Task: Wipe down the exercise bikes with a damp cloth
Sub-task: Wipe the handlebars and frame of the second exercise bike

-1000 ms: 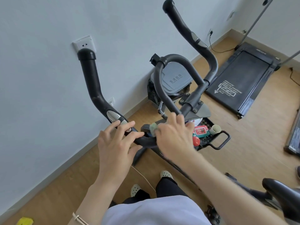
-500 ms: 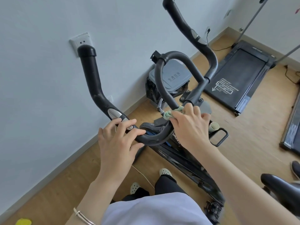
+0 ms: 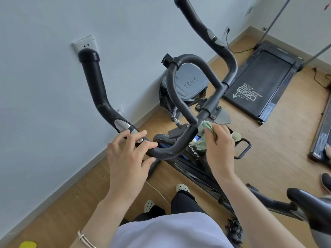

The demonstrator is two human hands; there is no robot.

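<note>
A black exercise bike stands in front of me, its looped black handlebar (image 3: 180, 86) filling the middle of the view. My left hand (image 3: 129, 158) rests over the left grip just below the silver pulse sensor (image 3: 122, 125), fingers draped on the bar. My right hand (image 3: 219, 147) pinches a pale green cloth (image 3: 204, 128) against the lower centre of the handlebar, close to the bolted stem (image 3: 208, 108). Part of the cloth hangs below my fingers. The black saddle (image 3: 311, 206) shows at the lower right.
A grey lidded waste bin (image 3: 189, 83) sits against the pale wall behind the bike. A black treadmill (image 3: 265, 83) lies on the wooden floor at right. A wall socket (image 3: 85, 44) is behind the left grip. A paper cup (image 3: 236, 136) sits in a black tray.
My right hand with the cloth has slid from the bend of the handlebar up and right toward the stem. My left hand has stayed on the left grip.
</note>
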